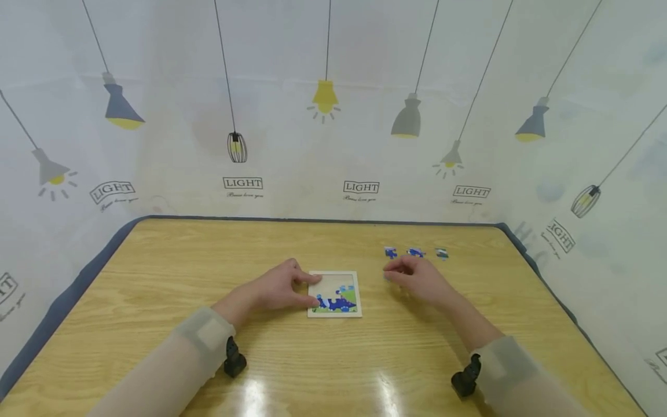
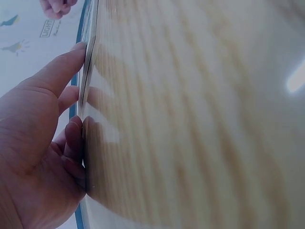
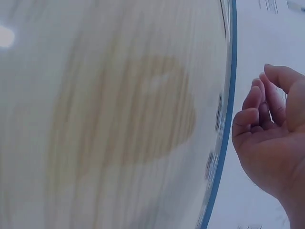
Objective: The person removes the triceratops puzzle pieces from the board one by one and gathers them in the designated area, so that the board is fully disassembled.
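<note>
A square jigsaw puzzle tray [image 1: 333, 273] with a pale rim lies on the table, its lower and right parts filled with blue and green pieces. My left hand [image 1: 283, 286] is at its left side, with thumb and index finger spread apart and resting on the rim. In the left wrist view the left thumb [image 2: 71, 62] reaches the tray's edge. My right hand [image 1: 417, 281] is raised to the right of the tray, thumb and index finger pinching a small puzzle piece [image 1: 386, 276], mostly hidden by the fingertips. The right wrist view shows the right hand [image 3: 271, 114] above the table.
Loose puzzle pieces lie in a row beyond my right hand: one at the left [image 1: 390, 252], a middle piece [image 1: 416, 252] and a right piece [image 1: 442, 253]. The wooden table [image 1: 312, 365] ends at a dark blue edge by a curtain [image 1: 292, 116] printed with lamps.
</note>
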Available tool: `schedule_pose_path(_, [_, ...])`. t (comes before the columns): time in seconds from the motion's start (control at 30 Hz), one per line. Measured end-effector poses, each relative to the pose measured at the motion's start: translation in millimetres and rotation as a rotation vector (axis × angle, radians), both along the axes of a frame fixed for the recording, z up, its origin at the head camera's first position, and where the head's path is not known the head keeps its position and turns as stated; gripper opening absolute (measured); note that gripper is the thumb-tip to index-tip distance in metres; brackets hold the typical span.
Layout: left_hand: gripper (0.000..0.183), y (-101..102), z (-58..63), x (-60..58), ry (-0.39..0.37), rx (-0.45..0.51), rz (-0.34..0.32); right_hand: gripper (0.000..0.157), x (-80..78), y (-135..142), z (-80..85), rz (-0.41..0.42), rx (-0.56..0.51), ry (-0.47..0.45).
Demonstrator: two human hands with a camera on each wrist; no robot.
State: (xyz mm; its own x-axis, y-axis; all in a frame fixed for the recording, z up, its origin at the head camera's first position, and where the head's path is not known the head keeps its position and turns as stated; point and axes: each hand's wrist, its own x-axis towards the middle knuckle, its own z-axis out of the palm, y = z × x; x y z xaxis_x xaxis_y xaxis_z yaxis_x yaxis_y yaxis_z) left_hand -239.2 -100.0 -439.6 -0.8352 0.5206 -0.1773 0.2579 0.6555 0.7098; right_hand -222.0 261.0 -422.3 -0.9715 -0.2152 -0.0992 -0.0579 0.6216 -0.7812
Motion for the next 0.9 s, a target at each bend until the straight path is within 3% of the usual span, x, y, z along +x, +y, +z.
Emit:
schedule_pose_path(0.2, [0.062, 0.3, -1.2, 0.5, -0.004, 0.001, -0.001, 0.023, 2.3, -40.1, -3.2, 0.110, 0.000, -0.053])
schedule_pose_path(0.43, [0.062, 0.5, -0.1, 0.8, -0.005, -0.002, -0.003, 0.026, -0.1, -61.0, -8.1, 0.201, 0.032, -0.069])
schedule_pose_path(0.9, [0.061, 0.3, 1.2, 0.6, 0.004, -0.009, 0.001, 0.029, -0.6, -69.4, -7.4, 0.230, 0.108, -0.097])
